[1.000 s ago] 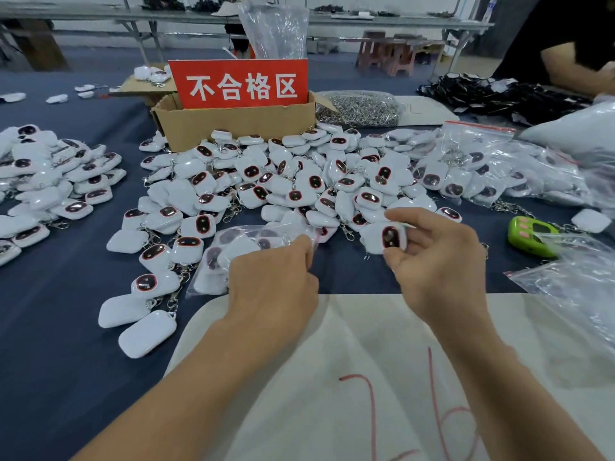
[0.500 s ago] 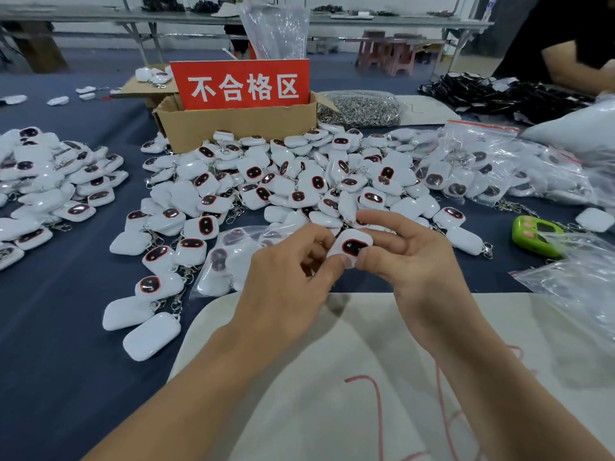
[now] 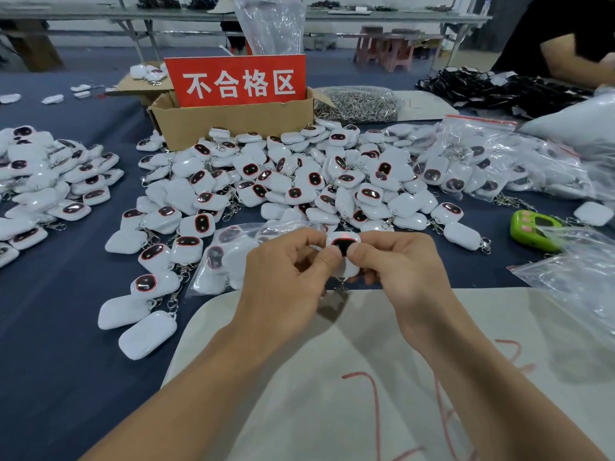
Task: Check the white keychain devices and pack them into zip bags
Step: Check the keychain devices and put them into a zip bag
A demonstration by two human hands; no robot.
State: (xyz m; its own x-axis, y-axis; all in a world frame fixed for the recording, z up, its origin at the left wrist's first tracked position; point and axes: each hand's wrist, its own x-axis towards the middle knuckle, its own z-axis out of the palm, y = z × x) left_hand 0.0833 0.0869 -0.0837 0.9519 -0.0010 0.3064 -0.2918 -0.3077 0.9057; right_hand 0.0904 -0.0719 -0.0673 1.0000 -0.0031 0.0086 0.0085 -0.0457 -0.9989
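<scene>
Many wht devices (image 3: 432, 174) in zip bag (image 3: 479, 120)

The left grip (image 3: 283, 281) and right grip (image 3: 399, 264) are bare, on slim, uncovered forearms (image 3: 186, 377).

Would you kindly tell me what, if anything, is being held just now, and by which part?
The left grip and right grip together pinch one white keychain device by its lower half, thumbs on its dark front face; its clasp hangs free.
</scene>
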